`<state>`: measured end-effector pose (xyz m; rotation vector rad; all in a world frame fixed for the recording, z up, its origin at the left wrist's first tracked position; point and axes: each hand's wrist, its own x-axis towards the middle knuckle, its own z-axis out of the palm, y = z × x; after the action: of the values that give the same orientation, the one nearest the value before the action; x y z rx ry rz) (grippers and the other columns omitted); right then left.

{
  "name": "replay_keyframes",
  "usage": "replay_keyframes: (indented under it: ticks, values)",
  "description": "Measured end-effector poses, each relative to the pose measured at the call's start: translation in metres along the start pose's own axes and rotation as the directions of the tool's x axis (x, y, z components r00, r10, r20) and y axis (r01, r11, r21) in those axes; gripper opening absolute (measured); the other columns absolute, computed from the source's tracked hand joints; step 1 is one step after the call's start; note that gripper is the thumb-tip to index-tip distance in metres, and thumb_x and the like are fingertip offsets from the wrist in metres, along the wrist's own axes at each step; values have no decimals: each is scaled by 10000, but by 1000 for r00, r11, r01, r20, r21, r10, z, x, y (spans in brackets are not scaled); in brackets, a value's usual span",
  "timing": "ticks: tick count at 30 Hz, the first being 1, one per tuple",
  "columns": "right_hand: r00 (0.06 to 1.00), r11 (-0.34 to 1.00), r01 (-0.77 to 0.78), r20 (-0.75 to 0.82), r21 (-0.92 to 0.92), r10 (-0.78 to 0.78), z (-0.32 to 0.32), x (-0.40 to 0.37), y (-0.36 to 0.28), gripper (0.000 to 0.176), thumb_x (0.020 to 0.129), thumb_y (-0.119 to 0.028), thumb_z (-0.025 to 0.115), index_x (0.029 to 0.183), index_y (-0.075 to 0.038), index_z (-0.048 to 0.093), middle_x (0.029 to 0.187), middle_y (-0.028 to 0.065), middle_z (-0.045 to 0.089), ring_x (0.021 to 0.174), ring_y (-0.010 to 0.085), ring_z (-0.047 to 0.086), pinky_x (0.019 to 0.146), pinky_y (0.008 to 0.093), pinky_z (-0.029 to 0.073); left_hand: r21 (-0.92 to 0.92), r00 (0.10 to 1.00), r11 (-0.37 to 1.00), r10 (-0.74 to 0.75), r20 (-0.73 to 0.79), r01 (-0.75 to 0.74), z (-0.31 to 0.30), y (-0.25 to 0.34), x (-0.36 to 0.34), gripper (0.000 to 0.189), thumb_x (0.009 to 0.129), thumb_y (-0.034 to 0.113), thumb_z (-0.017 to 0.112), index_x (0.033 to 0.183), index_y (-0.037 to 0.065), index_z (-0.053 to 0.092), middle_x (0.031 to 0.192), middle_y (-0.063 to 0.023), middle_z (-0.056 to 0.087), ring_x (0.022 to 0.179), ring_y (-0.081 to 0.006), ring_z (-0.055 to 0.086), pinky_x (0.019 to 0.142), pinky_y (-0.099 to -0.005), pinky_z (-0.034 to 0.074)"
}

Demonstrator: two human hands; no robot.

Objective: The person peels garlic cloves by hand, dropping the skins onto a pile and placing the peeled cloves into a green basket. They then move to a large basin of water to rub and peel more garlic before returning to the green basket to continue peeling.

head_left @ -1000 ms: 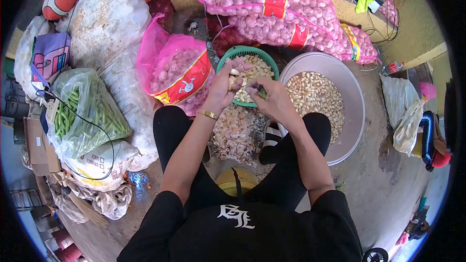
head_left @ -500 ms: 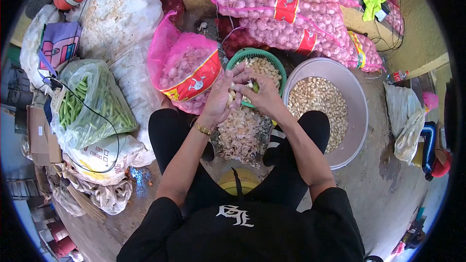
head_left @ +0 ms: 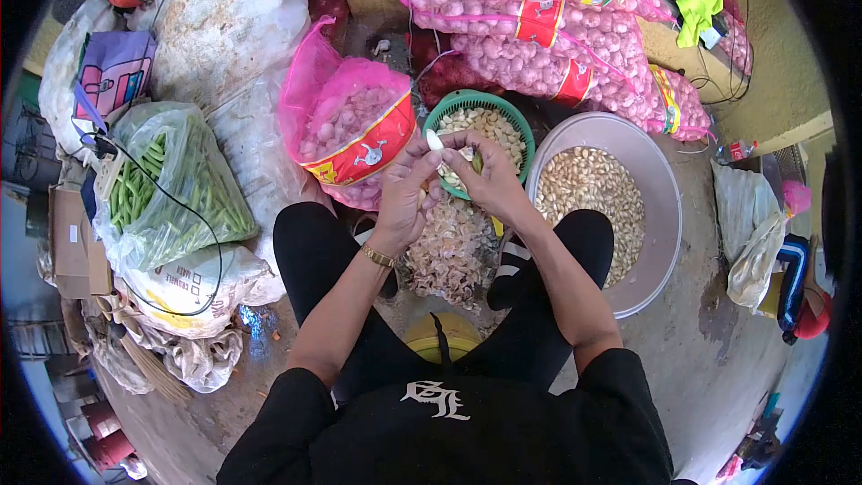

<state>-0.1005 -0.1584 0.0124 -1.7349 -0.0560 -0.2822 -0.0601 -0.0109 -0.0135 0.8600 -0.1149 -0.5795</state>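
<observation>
Between the thumb and fingers of my left hand [head_left: 406, 198] is a peeled white garlic clove [head_left: 435, 140], its tip pointing up. My right hand [head_left: 489, 181] is closed beside it, fingertips close to the clove. A small green-handled tool [head_left: 477, 163] shows in the right fingers; its working end is hidden. Just behind both hands stands a green basket [head_left: 525, 121] of pale peeled cloves. Below them, a heap of papery garlic skins [head_left: 453, 251] lies between my feet. To the right, a wide pale tub [head_left: 664, 216] holds many unpeeled-looking cloves.
A pink mesh sack [head_left: 346, 126] of garlic bulbs stands open at left of the basket. More garlic sacks [head_left: 557, 54] are stacked behind. Left lies a clear bag of green pods [head_left: 180, 184] beside white sacks [head_left: 224, 36]. A yellow seat [head_left: 422, 334] shows between my legs.
The white clove now stands upright and plainly visible at my left fingertips. Both hands have turned and drawn closer together, with the left fingers more curled. The whole view has shifted slightly.
</observation>
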Motion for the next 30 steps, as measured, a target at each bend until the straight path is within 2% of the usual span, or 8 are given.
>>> replay_keyframes:
  ticks: [4, 6, 13, 15, 18, 21, 24, 30]
  values:
    - [999, 998, -28, 22, 56, 27, -2, 2, -1, 206, 896, -94, 628, 1069, 15, 608, 971, 90, 646, 942, 140, 584, 873, 300, 447, 29, 999, 999, 44, -2, -44, 6, 6, -2, 215, 937, 140, 606, 1122, 42, 560, 983, -50, 652, 508, -23, 494, 378, -144, 336]
    - [999, 999, -26, 24, 38, 25, -3, 2, -2, 202, 892, -99, 636, 1057, 15, 613, 975, 92, 645, 954, 142, 584, 877, 306, 447, 16, 1000, 1000, 12, 24, -13, 8, 11, -2, 212, 951, 136, 576, 1123, 30, 514, 823, -46, 605, 483, -53, 498, 375, -160, 358]
    - [998, 997, 61, 13, -43, -60, -8, 4, 0, 211, 927, -146, 595, 1080, -2, 584, 942, 67, 623, 900, 129, 568, 842, 298, 449, 45, 997, 996, 77, 4, -77, -2, 7, 8, 234, 925, 121, 621, 1140, 36, 586, 936, -32, 650, 508, -28, 513, 358, -152, 337]
    - [944, 920, -330, 72, 213, 322, -17, 4, 0, 198, 990, -244, 521, 1005, -49, 548, 881, 1, 569, 713, 55, 502, 600, 219, 408, 196, 990, 972, 138, -40, -128, -2, 12, 12, 232, 915, 120, 637, 1128, 30, 616, 861, -4, 627, 511, -13, 494, 380, -153, 334]
    - [978, 972, -201, 72, 118, 194, -16, 2, 8, 257, 1030, -298, 430, 944, -70, 510, 797, -26, 510, 628, 27, 423, 526, 207, 348, 471, 967, 847, 246, 60, -245, 5, 24, 6, 206, 891, 96, 664, 1085, 29, 649, 811, 21, 592, 519, -1, 464, 416, -159, 327]
    - [982, 985, -162, 109, 64, 154, -21, 4, 0, 291, 1041, -307, 403, 924, -63, 512, 749, -32, 501, 623, 24, 432, 533, 197, 350, 541, 911, 736, 364, 192, -408, 6, 23, 8, 192, 865, 58, 682, 1053, 24, 661, 796, 36, 568, 536, 2, 443, 454, -164, 326]
    - [987, 984, -137, 103, 118, 125, -20, 3, -10, 299, 1035, -303, 430, 887, -56, 511, 709, -37, 479, 610, 34, 416, 535, 212, 349, 463, 953, 833, 276, 124, -302, 2, 19, 6, 189, 848, 31, 690, 1035, 21, 666, 831, 28, 573, 555, -1, 443, 466, -163, 327]
    - [992, 997, -39, 118, -60, 46, -19, 3, -2, 307, 1020, -275, 471, 910, -2, 556, 694, 13, 486, 655, 98, 444, 590, 278, 402, 536, 930, 760, 293, 220, -367, -5, 17, 10, 197, 849, 30, 682, 1043, 11, 660, 872, 5, 588, 614, -17, 469, 506, -176, 354]
